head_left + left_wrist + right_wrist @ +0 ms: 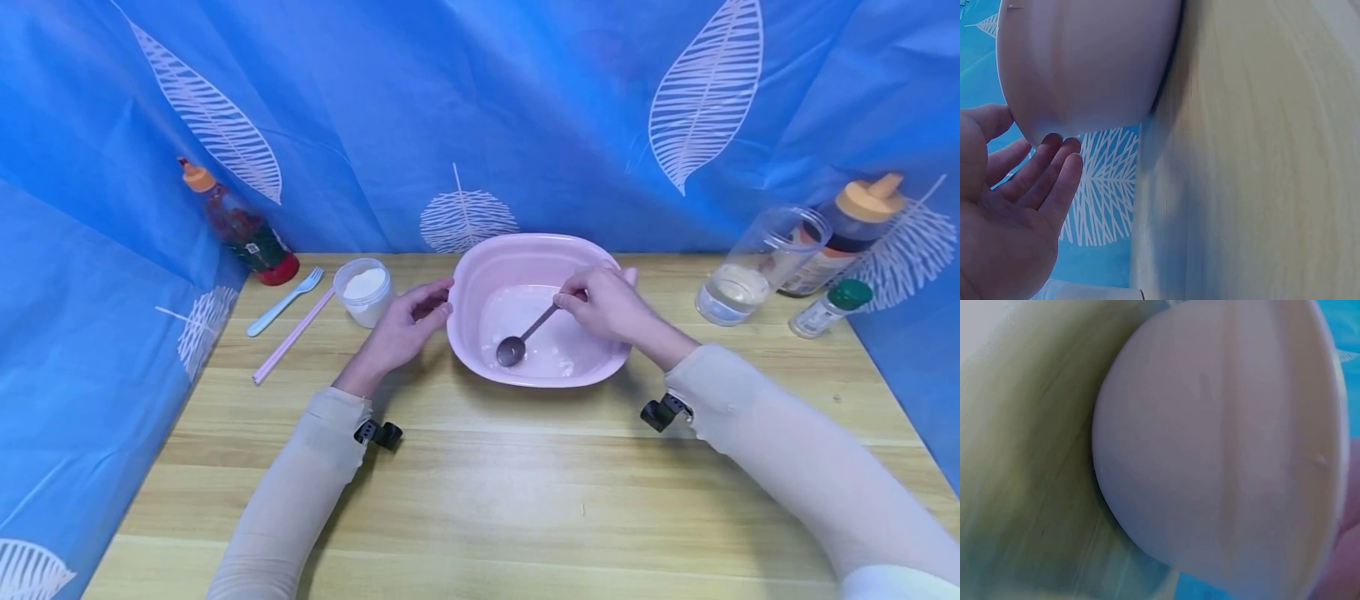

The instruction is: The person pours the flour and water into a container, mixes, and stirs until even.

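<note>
A pink plastic basin (525, 254) stands on the wooden table with a shiny, wet-looking layer and some whitish patches on its floor. My right hand (603, 304) reaches over the basin's right side and pinches the handle of a dark measuring spoon (512, 352). The spoon's round bowl is low inside the basin, towards the front left. At the basin's left end is my left hand (401, 329); in the left wrist view its loosely extended fingertips (1071, 164) touch the outer wall. The right wrist view shows mostly the basin's outside (1197, 437), which hides the spoon.
Left of the basin are a jar of white powder (366, 287), pink chopsticks (294, 336), a light blue fork (285, 304) and a red sauce bottle (251, 237). To the right stand a clear cup (731, 287) of liquid, a dark sauce bottle (843, 242) and a green-capped shaker (825, 312).
</note>
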A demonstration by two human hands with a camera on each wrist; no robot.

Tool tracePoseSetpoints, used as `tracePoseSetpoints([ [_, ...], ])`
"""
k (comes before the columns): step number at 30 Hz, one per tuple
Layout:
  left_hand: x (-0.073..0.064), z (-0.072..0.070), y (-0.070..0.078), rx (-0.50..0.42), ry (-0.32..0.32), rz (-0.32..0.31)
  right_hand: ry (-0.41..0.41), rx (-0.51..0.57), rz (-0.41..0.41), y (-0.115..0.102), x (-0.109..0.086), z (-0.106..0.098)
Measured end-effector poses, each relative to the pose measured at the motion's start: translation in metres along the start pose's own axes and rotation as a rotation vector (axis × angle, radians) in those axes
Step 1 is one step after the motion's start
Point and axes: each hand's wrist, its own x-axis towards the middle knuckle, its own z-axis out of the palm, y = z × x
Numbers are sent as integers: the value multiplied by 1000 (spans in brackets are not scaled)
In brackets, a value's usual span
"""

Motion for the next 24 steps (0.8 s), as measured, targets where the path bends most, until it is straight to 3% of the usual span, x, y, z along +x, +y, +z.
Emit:
tracePoseSetpoints([
  [7, 1, 0, 0, -20, 1, -16, 64, -13, 137, -3, 12, 4],
  [14, 1, 0, 1, -29, -7, -23, 134, -108, 187, 9, 15, -7],
  [24, 1, -1, 0, -21, -7, -26, 67, -144, 209, 16, 16, -19],
])
